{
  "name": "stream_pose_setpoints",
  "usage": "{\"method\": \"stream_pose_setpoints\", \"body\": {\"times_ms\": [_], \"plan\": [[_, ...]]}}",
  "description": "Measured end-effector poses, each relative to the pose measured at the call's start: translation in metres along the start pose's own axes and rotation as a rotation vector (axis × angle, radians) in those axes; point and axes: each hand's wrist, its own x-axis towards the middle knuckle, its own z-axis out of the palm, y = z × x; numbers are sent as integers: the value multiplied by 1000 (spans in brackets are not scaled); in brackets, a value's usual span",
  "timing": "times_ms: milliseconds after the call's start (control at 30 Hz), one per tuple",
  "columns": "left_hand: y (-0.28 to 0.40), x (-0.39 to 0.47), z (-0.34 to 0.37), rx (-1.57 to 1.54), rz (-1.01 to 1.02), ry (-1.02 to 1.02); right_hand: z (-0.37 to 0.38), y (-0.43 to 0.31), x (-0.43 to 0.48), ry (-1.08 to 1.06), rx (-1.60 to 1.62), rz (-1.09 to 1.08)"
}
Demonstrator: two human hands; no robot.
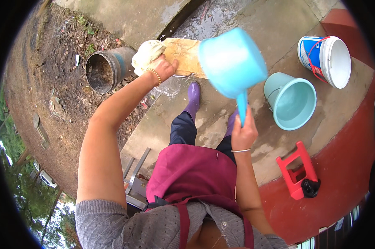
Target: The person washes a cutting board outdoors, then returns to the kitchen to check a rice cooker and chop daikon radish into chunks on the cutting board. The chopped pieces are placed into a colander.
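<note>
My right hand (244,132) grips the handle of a light blue plastic dipper (234,62), raised over the right part of a wooden board (186,57). The dipper is blurred and its inside is turned out of sight. My left hand (163,68) holds a cream-coloured wrinkled bundle (147,54), which looks like cloth, at the board's left end. The thumb of that hand lies over the board. What supports the board is mostly hidden; a small curved rim shows under its near edge.
A dirty bucket (102,71) lies tilted at left by the leaf litter. At right stand a pale green bucket (291,99) holding water and a white-and-blue pail (324,62). A red plastic stool (299,174) with a black bag is nearer. A metal frame (136,180) stands by my left side. Wet concrete and a water channel (203,23) lie ahead.
</note>
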Motion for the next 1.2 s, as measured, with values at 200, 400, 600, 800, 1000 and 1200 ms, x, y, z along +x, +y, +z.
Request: {"method": "stream_pose_setpoints", "body": {"times_ms": [200, 400, 600, 800, 1000, 1200], "plan": [[3, -2, -9, 94, -18, -30, -40, 156, -25, 374, -53, 459], [-5, 0, -14, 163, 68, -51, -32, 333, -41, 168, -301, 944], [2, -1, -30, 239, 145, -72, 0, 359, 20, 103, 716, 1448], [8, 6, -31, 263, 174, -99, -37, 320, -17, 138, 1812, 1016], [16, 14, -33, 302, 168, -74, -98, 197, -62, -141, 1369, 840], [22, 31, -36, 328, 140, -64, -93, 135, -43, -461, 1023, 735]]}}
